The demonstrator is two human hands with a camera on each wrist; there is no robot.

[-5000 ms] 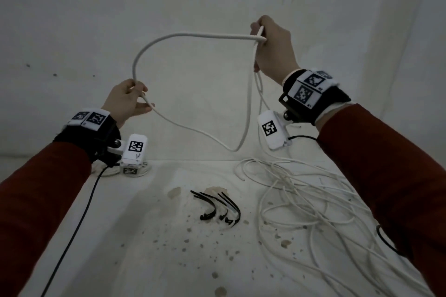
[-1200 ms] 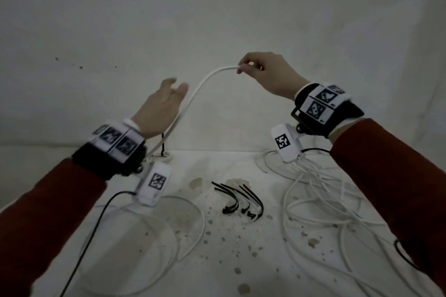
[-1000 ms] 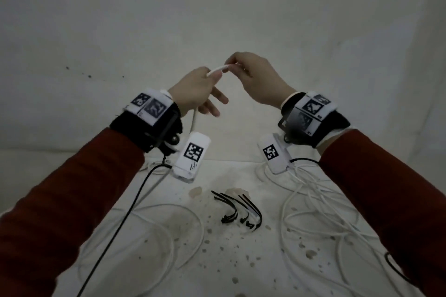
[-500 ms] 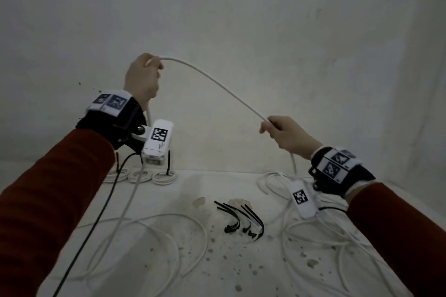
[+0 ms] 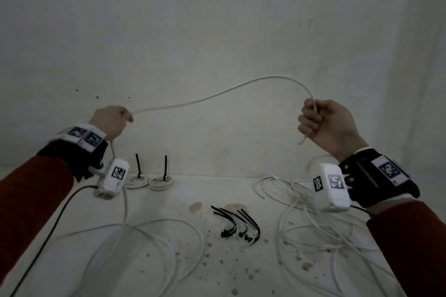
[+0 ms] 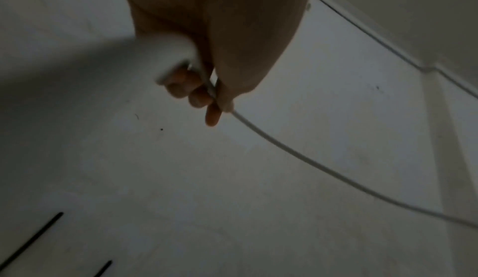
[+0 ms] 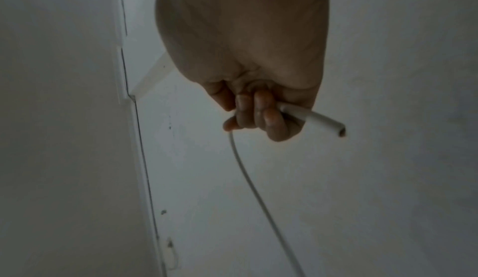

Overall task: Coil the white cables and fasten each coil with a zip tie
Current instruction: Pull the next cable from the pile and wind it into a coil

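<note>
A white cable (image 5: pixel 217 96) arcs in the air between both hands. My left hand (image 5: pixel 113 120) pinches it at the left, fingers curled round it (image 6: pixel 207 89); from there it drops to loose loops (image 5: pixel 144 236) on the table. My right hand (image 5: pixel 323 123) grips the cable near its cut end (image 7: pixel 333 126), which sticks out below the fist. Several black zip ties (image 5: pixel 239 224) lie mid-table. Two small tied coils (image 5: pixel 149 179) sit by the wall, their black tie tails upright.
A tangle of loose white cables (image 5: pixel 313 229) covers the table's right side. The white table (image 5: pixel 217 272) is speckled with stains and meets a white wall (image 5: pixel 217 31) close behind. A black wire (image 5: pixel 48 236) runs from my left wrist camera.
My hands have spread wide apart along the cable. The left hand dropped lower; the right hand rose and moved right, now holding the cable's end.
</note>
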